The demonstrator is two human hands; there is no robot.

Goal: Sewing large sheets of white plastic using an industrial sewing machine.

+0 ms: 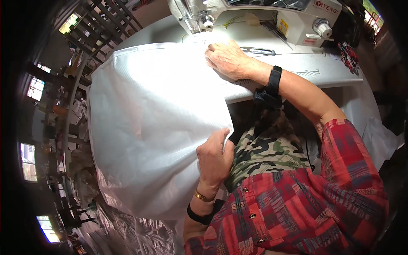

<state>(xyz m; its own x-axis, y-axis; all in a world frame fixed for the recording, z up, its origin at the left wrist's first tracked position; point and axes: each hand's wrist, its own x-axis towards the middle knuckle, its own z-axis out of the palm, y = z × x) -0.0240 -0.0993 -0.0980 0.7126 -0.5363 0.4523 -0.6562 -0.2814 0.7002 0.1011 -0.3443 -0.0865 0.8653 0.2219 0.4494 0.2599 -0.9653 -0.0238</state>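
Note:
A large sheet of shiny white fabric (148, 123) drapes from the sewing table down over my lap. My left hand (214, 157) grips its lower right edge, fingers closed on the cloth near my body. My right hand (227, 57) lies flat on the fabric's top edge on the table, pressing it down just in front of the needle area (207, 23) of the white sewing machine (263, 17).
The white sewing table (314, 70) carries a metal tool (259, 51) beside my right hand and a red and black bundle (348, 55) at the far right. More silvery white material (127, 231) is piled on the floor. Dark racks (97, 25) stand at the upper left.

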